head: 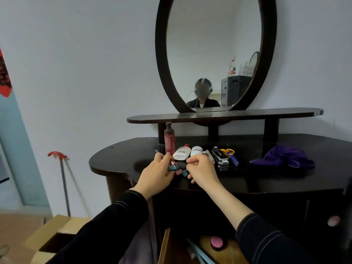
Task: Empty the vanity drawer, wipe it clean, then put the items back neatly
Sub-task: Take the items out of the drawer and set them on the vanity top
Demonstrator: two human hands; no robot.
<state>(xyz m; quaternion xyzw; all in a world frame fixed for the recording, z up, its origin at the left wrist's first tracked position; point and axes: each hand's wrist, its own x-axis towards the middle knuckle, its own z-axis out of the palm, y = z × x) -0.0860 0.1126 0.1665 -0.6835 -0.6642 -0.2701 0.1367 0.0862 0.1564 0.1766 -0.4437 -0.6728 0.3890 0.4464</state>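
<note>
On the dark vanity top (266,180) both my hands work at a cluster of pink and teal binder clips (176,169). My left hand (156,174) curls its fingers round several clips. My right hand (202,168) is curled beside them, its fingertips pinching at the right end of the cluster. Behind stand a red bottle (169,139), a lying white bottle (182,153), a white jar (196,151), a black stapler (220,156) and yellow-handled scissors (230,154). A purple cloth (283,158) lies at the right. The open drawer (165,246) shows at the bottom with a pink round item (216,241) inside.
An oval mirror (215,52) stands on a raised shelf (224,115) at the back. A cardboard box (55,237) sits on the floor at the left, with a red-handled pole (63,180) leaning on the wall. A pink drawer knob (333,221) shows at the right.
</note>
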